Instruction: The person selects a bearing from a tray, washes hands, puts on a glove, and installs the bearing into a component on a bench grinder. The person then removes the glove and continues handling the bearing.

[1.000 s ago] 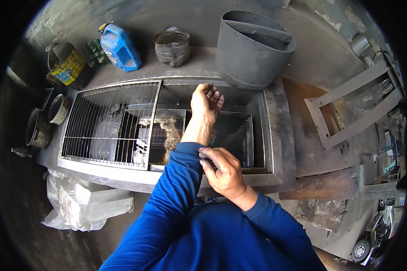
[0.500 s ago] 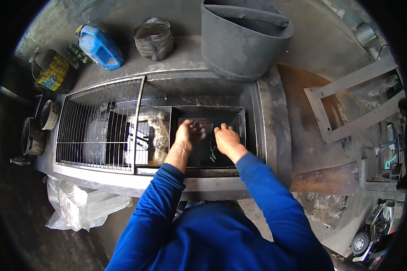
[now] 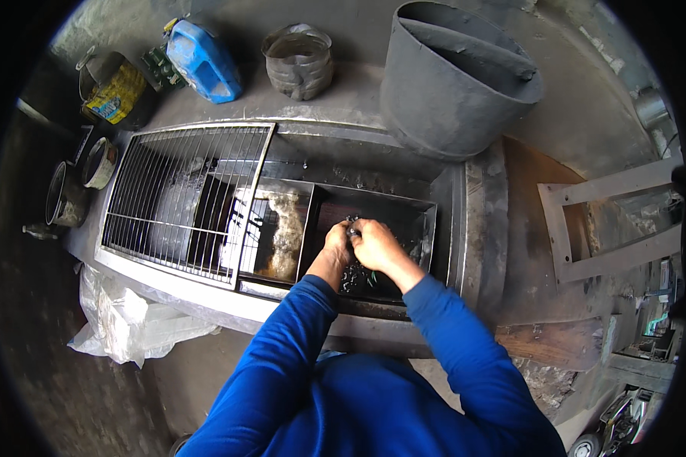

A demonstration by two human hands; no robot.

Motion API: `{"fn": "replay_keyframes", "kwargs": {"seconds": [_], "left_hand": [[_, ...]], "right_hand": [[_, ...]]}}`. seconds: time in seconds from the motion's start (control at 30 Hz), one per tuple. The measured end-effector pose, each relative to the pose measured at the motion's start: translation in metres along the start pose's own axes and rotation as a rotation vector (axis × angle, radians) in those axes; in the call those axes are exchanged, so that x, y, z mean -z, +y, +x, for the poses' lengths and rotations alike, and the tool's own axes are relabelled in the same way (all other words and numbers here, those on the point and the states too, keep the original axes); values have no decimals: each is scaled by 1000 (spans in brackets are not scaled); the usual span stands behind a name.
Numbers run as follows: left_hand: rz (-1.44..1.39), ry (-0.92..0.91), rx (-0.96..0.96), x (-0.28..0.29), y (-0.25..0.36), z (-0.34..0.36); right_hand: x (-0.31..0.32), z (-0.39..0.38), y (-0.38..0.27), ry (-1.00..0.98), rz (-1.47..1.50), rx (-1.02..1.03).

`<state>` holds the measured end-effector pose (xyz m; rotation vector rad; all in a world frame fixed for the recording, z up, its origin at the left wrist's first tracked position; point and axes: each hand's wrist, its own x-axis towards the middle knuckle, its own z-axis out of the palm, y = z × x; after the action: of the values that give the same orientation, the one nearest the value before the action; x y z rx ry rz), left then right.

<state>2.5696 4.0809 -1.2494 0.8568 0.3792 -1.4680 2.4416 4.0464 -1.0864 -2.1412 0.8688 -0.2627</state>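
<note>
The largest thing is the long metal trough (image 3: 476, 228) across the middle of the frame; inside it, right of centre, lies a compartment (image 3: 389, 198) with dark liquid (image 3: 354, 283); at this liquid the left hand (image 3: 337, 247) and the right hand (image 3: 377, 245) are pressed together, fingers curled inward; I cannot tell whether they pinch something small between them; the step in hand seems to be rubbing or wetting the hands; to do it well, one should hold them low within the walls, rub evenly, and mind that the blue cuffs (image 3: 423, 293) do not dip.

Around this, the wire grate (image 3: 175, 217) covers the trough at centre left, so that side is closed to the hands; the large grey bucket (image 3: 457, 91) stands behind, at upper right of centre, apart from them; the blue jug (image 3: 202, 57) and the cut-open plastic container (image 3: 297, 72) stand toward the upper left; nearest in the way is the thin divider (image 3: 308, 232), just left of the left hand, which could perhaps knock it.
</note>
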Motion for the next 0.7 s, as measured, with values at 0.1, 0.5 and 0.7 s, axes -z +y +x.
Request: {"fn": "replay_keyframes", "kwargs": {"seconds": [0.1, 0.5, 0.7], "left_hand": [[-151, -306, -62, -37, 1, -32], [-178, -87, 59, -126, -19, -140], [176, -73, -23, -134, -25, -145]], "right_hand": [[9, -13, -33, -114, 147, -112], [-5, 8, -8, 10, 920, -426], [1, 4, -26, -7, 1080, -510]]}}
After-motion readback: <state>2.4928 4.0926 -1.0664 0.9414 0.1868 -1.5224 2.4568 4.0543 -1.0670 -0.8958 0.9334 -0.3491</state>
